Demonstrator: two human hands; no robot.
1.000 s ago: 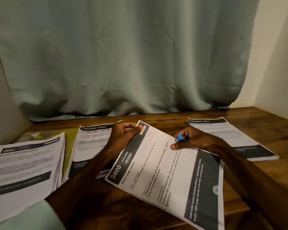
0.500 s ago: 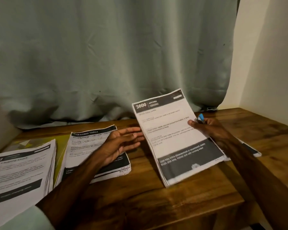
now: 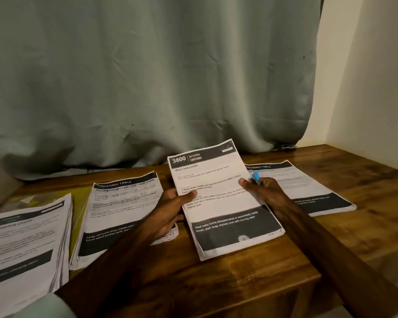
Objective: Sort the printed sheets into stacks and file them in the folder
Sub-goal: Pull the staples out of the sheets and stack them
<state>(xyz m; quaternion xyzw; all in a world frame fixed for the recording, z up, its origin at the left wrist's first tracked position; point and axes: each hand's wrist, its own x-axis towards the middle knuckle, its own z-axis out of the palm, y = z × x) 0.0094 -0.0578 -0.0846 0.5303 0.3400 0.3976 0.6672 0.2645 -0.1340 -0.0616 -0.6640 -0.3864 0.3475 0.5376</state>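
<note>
A stack of printed sheets headed "3800 KITCHEN" (image 3: 218,198) is tilted up, its lower edge resting on the wooden table (image 3: 251,278). My left hand (image 3: 170,212) grips its left edge, thumb on the top page. My right hand (image 3: 262,191) pinches its right edge and also holds a small blue-tipped object (image 3: 256,176). A "DRESSING TABLE" stack (image 3: 122,210) lies to the left. Another "DRESSING TABLE" stack (image 3: 308,187) lies behind my right hand. A thick stack (image 3: 23,246) sits at the far left. A yellow-green folder (image 3: 78,198) lies partly under the left stacks.
A grey-green curtain (image 3: 147,83) hangs behind the table. A cream wall (image 3: 365,76) closes the right side. The table's front edge runs near the lower right.
My left hand, open and apart from the "3800" stack half a second ago, now grips its left edge. The stack was lifted and turned from flat to upright facing me.
</note>
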